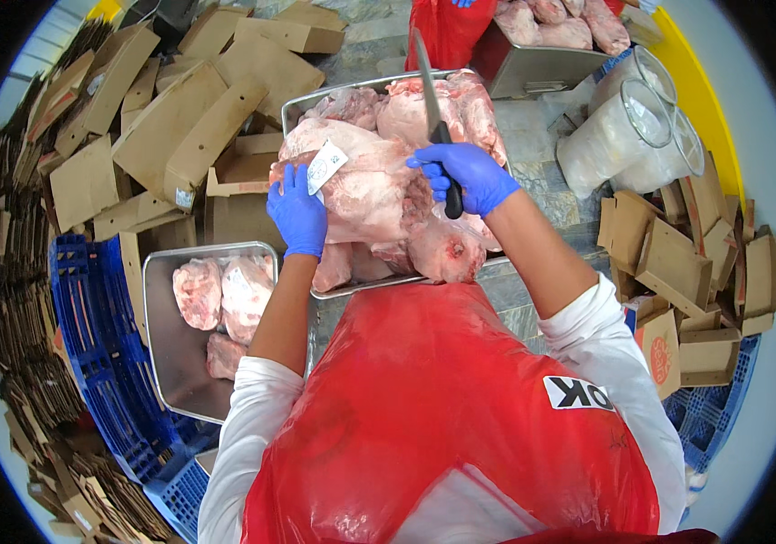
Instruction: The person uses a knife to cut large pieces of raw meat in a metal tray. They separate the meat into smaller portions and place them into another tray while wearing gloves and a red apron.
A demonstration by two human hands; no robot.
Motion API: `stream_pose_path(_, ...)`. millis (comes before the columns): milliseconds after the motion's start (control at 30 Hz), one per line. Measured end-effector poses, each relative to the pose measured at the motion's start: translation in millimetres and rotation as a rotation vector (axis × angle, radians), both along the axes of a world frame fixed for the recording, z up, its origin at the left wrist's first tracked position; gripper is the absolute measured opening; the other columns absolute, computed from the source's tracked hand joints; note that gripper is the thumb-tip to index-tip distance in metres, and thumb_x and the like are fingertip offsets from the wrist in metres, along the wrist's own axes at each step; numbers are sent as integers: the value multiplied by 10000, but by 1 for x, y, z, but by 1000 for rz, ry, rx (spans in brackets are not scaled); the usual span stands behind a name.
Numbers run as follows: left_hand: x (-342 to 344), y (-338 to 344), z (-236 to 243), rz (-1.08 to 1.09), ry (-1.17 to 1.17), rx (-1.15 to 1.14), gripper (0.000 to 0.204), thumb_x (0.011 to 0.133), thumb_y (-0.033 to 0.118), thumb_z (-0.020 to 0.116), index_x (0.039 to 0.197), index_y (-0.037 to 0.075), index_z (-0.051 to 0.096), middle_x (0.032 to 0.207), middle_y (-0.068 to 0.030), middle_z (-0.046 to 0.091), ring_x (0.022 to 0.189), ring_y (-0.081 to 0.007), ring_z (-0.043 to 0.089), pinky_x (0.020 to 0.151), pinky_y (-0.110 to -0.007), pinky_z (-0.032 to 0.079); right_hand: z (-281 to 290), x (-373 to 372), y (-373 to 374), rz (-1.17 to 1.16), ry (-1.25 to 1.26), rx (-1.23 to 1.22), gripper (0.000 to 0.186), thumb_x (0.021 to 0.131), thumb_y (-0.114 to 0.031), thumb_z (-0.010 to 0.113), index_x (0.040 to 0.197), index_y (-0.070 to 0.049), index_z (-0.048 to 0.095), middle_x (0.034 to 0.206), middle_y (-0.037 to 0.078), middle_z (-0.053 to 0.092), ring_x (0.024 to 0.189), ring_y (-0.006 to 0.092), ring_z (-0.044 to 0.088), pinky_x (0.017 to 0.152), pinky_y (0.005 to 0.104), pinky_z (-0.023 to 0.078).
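Note:
A large slab of pale pink raw meat (pixel 352 213) lies on top of other cuts in a metal tub (pixel 334 293). My left hand (pixel 297 211), in a blue glove, rests on the slab's left edge with its fingers stretched out. Beside those fingers a white label (pixel 325 167) sits on the meat. My right hand (pixel 473 177), also blue-gloved, is closed round the black handle of a knife (pixel 431 88). The long blade points up and away, over the far side of the tub. Below the right hand is a round-ended cut (pixel 442 249).
A second metal tub (pixel 163 335) with several meat pieces stands at left, near a blue pallet (pixel 98 344). Cardboard boxes (pixel 170 127) pile up at left and right. Clear plastic-lined containers (pixel 619 127) stand at right. Across from me is another person's red apron (pixel 445 36) beside a meat-filled tub (pixel 533 71).

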State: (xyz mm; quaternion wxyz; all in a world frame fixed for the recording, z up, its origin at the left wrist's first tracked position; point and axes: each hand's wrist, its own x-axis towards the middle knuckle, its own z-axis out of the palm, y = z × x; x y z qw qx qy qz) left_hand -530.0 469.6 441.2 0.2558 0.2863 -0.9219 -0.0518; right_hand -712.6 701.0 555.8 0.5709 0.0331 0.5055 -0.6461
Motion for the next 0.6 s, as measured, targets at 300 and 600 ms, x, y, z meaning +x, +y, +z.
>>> stream_pose_path(300,-55,-3,43,-448,481,537,346,855,73,576,1197,22,599,1069,-237,651,1006,-431,621,871,-450,504,62,27,-78,42,375,118,115,868,-118,662,835,-9,647,614,-1,507,481,107,470,454,279,384)
stream_pose_path(600,-64,0,26,-415,428,1368,258,1020,194,518,975,6,689,822,-21,665,699,-83,548,632,-276,449,68,47,-80,28,713,279,212,884,-180,658,859,30,676,663,77,611,520,147,573,473,287,466)
